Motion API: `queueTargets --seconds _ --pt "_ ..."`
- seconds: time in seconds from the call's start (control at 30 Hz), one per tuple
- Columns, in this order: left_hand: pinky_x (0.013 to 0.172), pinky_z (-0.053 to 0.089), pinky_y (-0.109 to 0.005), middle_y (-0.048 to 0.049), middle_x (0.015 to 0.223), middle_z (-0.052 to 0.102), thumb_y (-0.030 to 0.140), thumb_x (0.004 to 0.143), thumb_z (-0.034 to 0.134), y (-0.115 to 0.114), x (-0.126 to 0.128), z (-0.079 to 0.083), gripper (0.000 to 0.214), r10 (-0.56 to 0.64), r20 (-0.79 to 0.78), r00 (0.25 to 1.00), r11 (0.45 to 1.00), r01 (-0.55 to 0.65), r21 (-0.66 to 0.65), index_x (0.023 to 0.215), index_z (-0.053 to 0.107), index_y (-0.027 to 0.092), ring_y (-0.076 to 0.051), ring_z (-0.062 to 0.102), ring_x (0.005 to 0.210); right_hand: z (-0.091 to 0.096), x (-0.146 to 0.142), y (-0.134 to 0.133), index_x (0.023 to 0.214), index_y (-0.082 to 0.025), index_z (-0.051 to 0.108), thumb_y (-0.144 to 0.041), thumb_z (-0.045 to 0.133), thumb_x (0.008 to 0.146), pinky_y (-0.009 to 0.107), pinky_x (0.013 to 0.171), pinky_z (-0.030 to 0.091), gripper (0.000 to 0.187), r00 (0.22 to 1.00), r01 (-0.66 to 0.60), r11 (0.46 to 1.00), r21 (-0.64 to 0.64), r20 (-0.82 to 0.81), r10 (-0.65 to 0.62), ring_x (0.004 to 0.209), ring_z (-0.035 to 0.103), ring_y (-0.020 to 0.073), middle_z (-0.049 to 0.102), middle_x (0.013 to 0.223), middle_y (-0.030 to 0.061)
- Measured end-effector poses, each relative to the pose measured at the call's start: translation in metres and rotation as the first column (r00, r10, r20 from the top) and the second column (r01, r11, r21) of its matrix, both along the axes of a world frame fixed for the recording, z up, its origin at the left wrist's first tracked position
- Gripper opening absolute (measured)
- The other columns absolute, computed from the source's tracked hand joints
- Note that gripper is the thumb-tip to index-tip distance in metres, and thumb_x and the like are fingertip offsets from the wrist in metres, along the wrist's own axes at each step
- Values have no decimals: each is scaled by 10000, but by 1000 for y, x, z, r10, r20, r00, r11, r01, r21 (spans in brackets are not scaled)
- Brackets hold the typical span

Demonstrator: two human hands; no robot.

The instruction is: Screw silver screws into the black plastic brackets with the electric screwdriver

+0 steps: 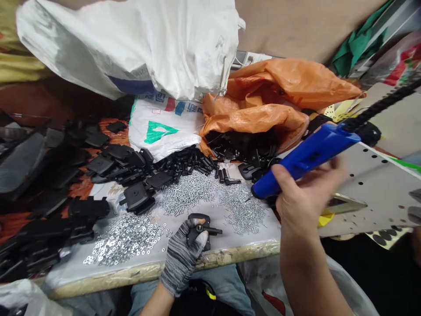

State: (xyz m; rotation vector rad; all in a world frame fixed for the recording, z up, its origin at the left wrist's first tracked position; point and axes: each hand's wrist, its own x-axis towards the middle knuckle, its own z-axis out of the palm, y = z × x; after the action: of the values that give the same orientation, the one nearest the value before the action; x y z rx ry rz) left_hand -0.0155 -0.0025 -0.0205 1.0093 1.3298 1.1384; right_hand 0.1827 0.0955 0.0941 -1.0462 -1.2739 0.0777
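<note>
My left hand (183,254), in a grey striped knit glove, is closed on a black plastic part (199,235) just above the table's front edge. A short black rod-like piece (213,231) sticks out of it to the right. My bare right hand (304,193) grips a blue electric screwdriver (305,156) from below, thumb on the near side and the other fingers partly hidden behind it. The tool slants, with its black nose low at the left and a black coiled cord (384,105) rising from its upper end. Its tip is hard to make out.
Piles of washers (128,239), thicker screws (187,193) and thinner screws (243,206) cover the table (256,252). Black plastic parts (136,197) heap at the left. White sacks (164,127) and an orange sack (263,87) stand behind; a perforated panel (371,188) is at the right.
</note>
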Motion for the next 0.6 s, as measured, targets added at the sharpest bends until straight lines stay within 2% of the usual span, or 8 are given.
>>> queueTargets --seconds 0.03,0.07,0.13,0.2,0.3,0.43,0.5,0.6 --pt "782 608 -363 -132 1128 744 412 793 641 0 0 0 373 5 6 1000 1000 -5 -16 1065 664 157 -239 735 898 -1 0 6 1343 -300 438 -310 787 766 471 875 574 674 987 -150 972 -181 -85 136 1041 651 251 609 1173 49" --pt "779 608 -363 -132 1128 743 416 794 642 -1 1 0 382 9 4 1000 1000 -9 -22 1073 666 156 -240 734 900 -3 -2 10 1332 -283 447 -334 785 767 477 865 577 660 953 -296 899 -322 -167 254 969 679 239 651 1087 40" --pt "870 588 -383 -126 1125 746 404 784 655 -1 1 0 377 22 -18 1000 1000 -22 -2 1068 678 158 -254 718 986 -8 -12 8 1314 -277 470 -332 789 760 478 881 567 642 876 -477 769 -424 -295 381 898 699 220 687 1021 29" --pt "964 547 -408 -119 1135 747 386 776 665 0 1 -1 354 39 -28 999 999 -38 21 1052 690 166 -264 695 1065 -12 -29 -1 1299 -286 492 -305 788 757 437 874 564 617 830 -548 738 -394 -363 423 874 695 196 691 1020 17" --pt "987 532 -422 -114 1139 748 368 766 683 0 2 -3 326 51 2 999 999 -51 21 1028 702 175 -265 689 1074 -15 -56 -18 1288 -277 495 -295 745 785 357 696 572 562 742 -625 734 -264 -493 454 680 659 154 665 822 -32" --pt "927 559 -402 -100 1083 764 343 730 716 0 3 -8 303 62 89 994 998 -62 4 985 709 179 -254 706 1004 -20 -81 -33 1264 -253 477 -340 731 802 311 535 527 534 579 -745 643 -177 -650 492 528 602 140 617 687 -57" --pt "886 569 -388 -88 1030 775 332 724 720 -1 4 -10 300 69 114 991 998 -67 -19 981 705 178 -241 714 941 -26 -86 -36 1211 -241 491 -353 740 805 313 540 530 489 573 -760 620 -196 -653 496 545 614 146 619 699 -47" --pt "835 579 -383 -92 999 776 346 750 712 -1 4 -12 322 41 110 993 999 -37 -36 1015 696 163 -228 716 866 -37 -87 -37 1151 -256 495 -373 706 837 326 552 540 397 630 -749 613 -253 -559 539 556 613 151 614 709 -39"
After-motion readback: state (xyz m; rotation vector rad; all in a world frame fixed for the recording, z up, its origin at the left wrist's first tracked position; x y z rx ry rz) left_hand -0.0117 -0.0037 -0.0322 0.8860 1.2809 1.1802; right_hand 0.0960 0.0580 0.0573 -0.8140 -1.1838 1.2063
